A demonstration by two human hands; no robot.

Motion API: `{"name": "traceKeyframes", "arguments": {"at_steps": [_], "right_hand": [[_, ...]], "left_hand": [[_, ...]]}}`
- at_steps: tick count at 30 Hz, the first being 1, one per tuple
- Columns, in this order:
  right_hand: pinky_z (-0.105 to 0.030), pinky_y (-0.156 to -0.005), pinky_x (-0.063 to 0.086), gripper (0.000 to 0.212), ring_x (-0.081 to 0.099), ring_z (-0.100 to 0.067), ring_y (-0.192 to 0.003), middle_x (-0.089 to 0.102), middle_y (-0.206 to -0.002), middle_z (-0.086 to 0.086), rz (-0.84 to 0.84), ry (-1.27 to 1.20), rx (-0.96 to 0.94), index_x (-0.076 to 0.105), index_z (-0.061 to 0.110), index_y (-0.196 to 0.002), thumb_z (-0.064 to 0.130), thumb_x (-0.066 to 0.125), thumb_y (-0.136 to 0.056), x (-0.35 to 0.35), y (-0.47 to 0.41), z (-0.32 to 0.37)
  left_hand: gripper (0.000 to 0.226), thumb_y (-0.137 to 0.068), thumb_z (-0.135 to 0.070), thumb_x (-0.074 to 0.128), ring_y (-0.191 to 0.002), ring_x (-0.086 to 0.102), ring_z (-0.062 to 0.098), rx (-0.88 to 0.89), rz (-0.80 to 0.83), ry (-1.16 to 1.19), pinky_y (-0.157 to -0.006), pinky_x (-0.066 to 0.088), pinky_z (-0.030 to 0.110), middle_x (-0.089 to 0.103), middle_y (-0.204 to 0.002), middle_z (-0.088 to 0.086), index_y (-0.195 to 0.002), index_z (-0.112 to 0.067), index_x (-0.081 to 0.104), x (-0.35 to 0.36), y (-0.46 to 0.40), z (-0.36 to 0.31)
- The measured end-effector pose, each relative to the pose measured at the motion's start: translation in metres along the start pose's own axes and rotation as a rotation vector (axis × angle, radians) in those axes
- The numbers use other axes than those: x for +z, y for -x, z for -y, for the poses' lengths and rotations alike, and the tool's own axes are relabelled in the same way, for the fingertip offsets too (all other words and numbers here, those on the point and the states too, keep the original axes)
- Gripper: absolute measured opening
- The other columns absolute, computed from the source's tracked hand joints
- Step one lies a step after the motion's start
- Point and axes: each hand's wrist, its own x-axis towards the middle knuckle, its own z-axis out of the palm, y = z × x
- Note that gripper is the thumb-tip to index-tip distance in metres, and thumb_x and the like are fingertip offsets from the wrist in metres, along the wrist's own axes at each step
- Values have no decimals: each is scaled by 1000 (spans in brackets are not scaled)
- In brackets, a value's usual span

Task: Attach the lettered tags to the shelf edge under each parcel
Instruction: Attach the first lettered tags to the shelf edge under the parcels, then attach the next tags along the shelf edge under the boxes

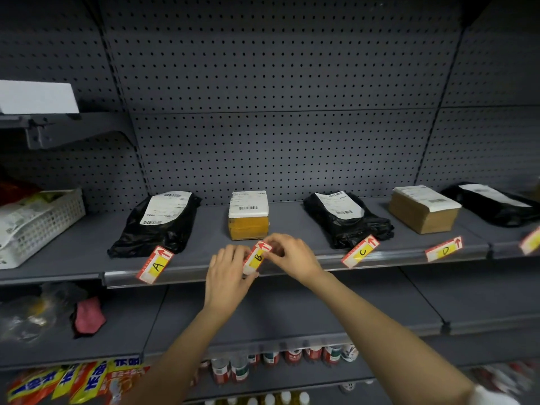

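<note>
Several parcels lie on a grey shelf: a black bag [159, 226], a small taped box [248, 217], another black bag [347, 220], a brown box [423, 210] and a black bag [491, 204] at far right. Tags A [155, 265], C [361, 251] and D [444, 249] sit tilted on the shelf edge [327, 263]; a blurred tag [530, 244] shows at the right border. Tag B [257, 257] stands at the edge below the small box, pinched at its lower end by my left hand [228, 276] and at its top by my right hand [289, 254].
A white mesh basket [38, 226] with packets stands at the shelf's left end. Below, a shelf holds a pink item [87, 315] and clear bags [26, 315]. Lower shelves carry bottles [292, 358] and yellow snack packs [73, 381]. A pegboard wall [277, 97] rises behind the parcels.
</note>
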Motion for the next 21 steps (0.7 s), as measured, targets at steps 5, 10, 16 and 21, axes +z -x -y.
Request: {"name": "traceKeyframes", "arguments": {"at_steps": [5, 10, 16, 21], "right_hand": [[-39, -93, 45, 36, 64, -18, -95, 65, -111, -1, -163, -16, 24, 59, 21, -116, 28, 69, -82, -29, 19, -19], [-28, -88, 47, 29, 64, -17, -91, 66, -106, -1, -263, -12, 92, 63, 20, -111, 23, 68, -82, -74, 52, -57], [-45, -86, 50, 22, 65, -19, -92, 68, -103, -2, -353, 20, 181, 65, 19, -106, 22, 65, -85, -133, 104, -114], [-40, -84, 52, 21, 65, -16, -91, 69, -103, -1, -358, 54, 252, 65, 19, -106, 22, 63, -86, -187, 157, -169]], "left_hand": [[46, -68, -31, 78, -88, 55, 26, 139, -52, 61, -76, 46, 37, 58, -96, 4, -104, -18, 53, -3, -26, -42], [38, -73, -25, 72, -94, 55, 26, 255, 18, 129, -82, 46, 39, 58, -100, 3, -106, -21, 52, 14, -41, -101], [28, -71, -18, 70, -86, 57, 27, 354, 76, 166, -75, 45, 38, 59, -90, 2, -94, -22, 54, 48, -44, -185], [28, -70, -14, 71, -86, 57, 28, 361, 63, 251, -76, 47, 41, 59, -90, 3, -92, -21, 55, 74, -50, -273]]}}
